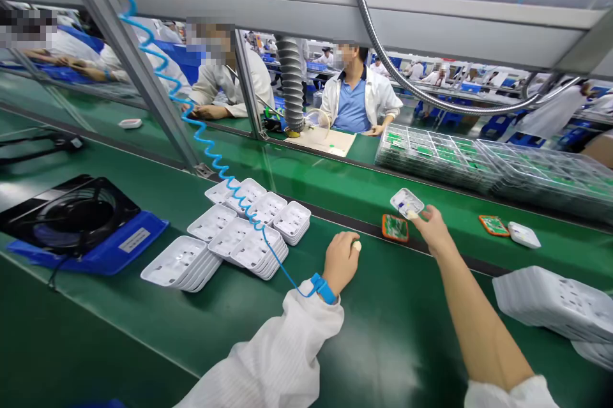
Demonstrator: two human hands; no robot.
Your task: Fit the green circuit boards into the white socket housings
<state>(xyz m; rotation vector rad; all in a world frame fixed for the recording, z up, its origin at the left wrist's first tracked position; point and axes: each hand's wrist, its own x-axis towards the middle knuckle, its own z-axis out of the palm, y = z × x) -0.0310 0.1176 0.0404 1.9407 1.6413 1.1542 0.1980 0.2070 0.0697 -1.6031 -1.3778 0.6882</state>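
My right hand (433, 229) reaches over the dark belt edge, its fingers pinching the near corner of a white plastic housing (405, 199). Just below that housing is an orange-rimmed piece with a green circuit board (395, 228). My left hand (341, 261) rests palm down on the green bench (383, 331), fingers curled together, with a pale finger cot on one fingertip. I see nothing held in it, though its underside is hidden. A blue wrist strap (323, 288) circles the left wrist. Left of that hand stand several stacks of white housings (251, 245).
A blue coiled cord (211, 152) crosses above the stacks to my wrist. More white housings (555, 302) are stacked at right. Another orange-rimmed board (493, 225) and white housing (523, 235) lie on the belt. Clear trays (440, 156), a black fan (89, 210) and co-workers surround the line.
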